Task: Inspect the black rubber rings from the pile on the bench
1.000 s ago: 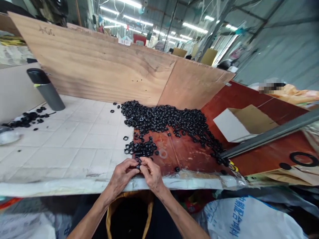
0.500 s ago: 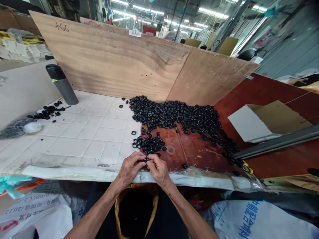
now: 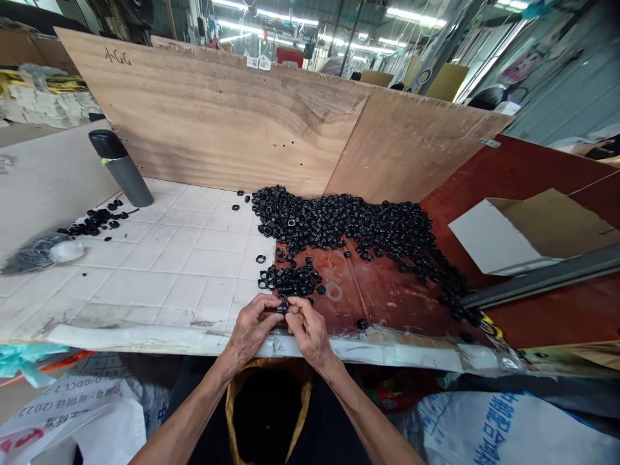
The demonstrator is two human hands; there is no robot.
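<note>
Between my fingertips, just above the table's front edge, is a small black ring-shaped part [image 3: 282,305]. My left hand [image 3: 252,324] pinches it from the left. From the other side my right hand [image 3: 309,329] meets it with closed thumb and fingers; whether a second piece sits in them is too small to tell. Right beyond my fingers lies a small heap of black ring-shaped parts [image 3: 295,279]. A much larger pile of the same parts [image 3: 339,223] spreads along the back board. Below my hands, an open yellow-rimmed bag [image 3: 232,420] sits between my legs.
A dark grey bottle [image 3: 126,174] stands at the back left, near scattered black pieces [image 3: 94,221] and a plastic bag [image 3: 39,250]. Wooden boards [image 3: 217,123] wall the back. At right are an open cardboard box [image 3: 513,236] and a metal bar [image 3: 542,276].
The ring-shaped part between my fingertips is tilted differently and shows more of its opening. My hands have stayed almost in place; the view has shifted slightly.
</note>
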